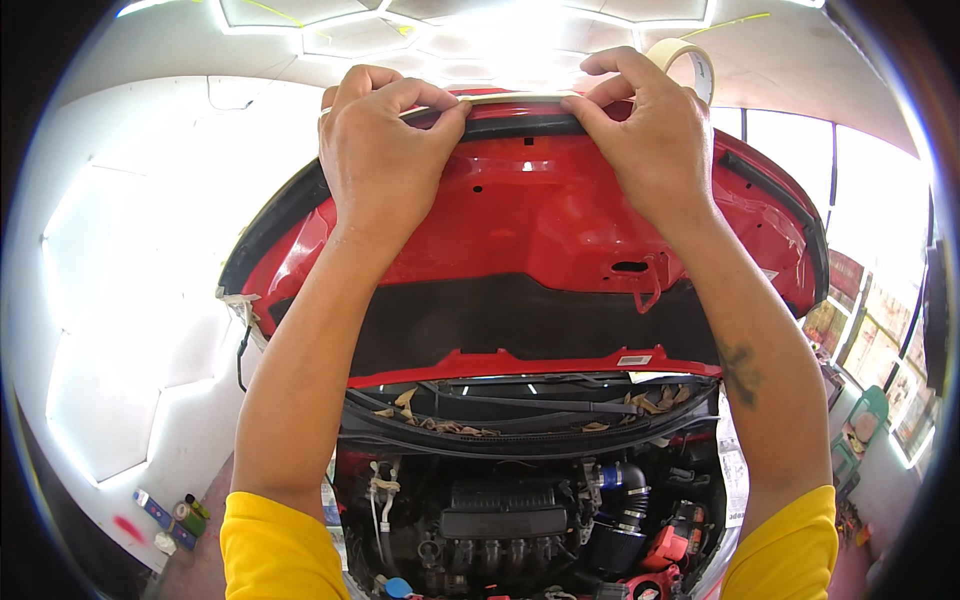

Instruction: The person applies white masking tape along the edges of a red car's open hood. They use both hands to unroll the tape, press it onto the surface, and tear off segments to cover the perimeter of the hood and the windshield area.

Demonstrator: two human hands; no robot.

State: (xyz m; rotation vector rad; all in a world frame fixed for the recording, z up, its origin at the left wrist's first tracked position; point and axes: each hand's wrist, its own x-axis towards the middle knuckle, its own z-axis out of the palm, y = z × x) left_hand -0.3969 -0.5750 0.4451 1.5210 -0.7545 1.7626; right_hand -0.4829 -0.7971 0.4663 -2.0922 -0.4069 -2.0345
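Both my arms reach up to the top edge of a raised red car hood [560, 210], its underside facing me. A pale strip of masking tape [520, 98] stretches along that edge between my hands. My left hand [388, 150] pinches the strip at its left part, thumb and index finger together. At the other end, the thumb and index finger of my right hand [655, 140] close on the tape. The masking tape roll [700, 72] shows behind the right hand's knuckles; how it is held there is hidden. A black rubber seal [525, 127] runs just below the strip.
Below the hood lies the open engine bay [510, 520], with dry leaves [460, 428] along the cowl. Newspaper [733, 470] covers the right fender. Cans and boxes [180, 518] stand on the floor at left, a green chair [862, 430] at right. Bright lights hang overhead.
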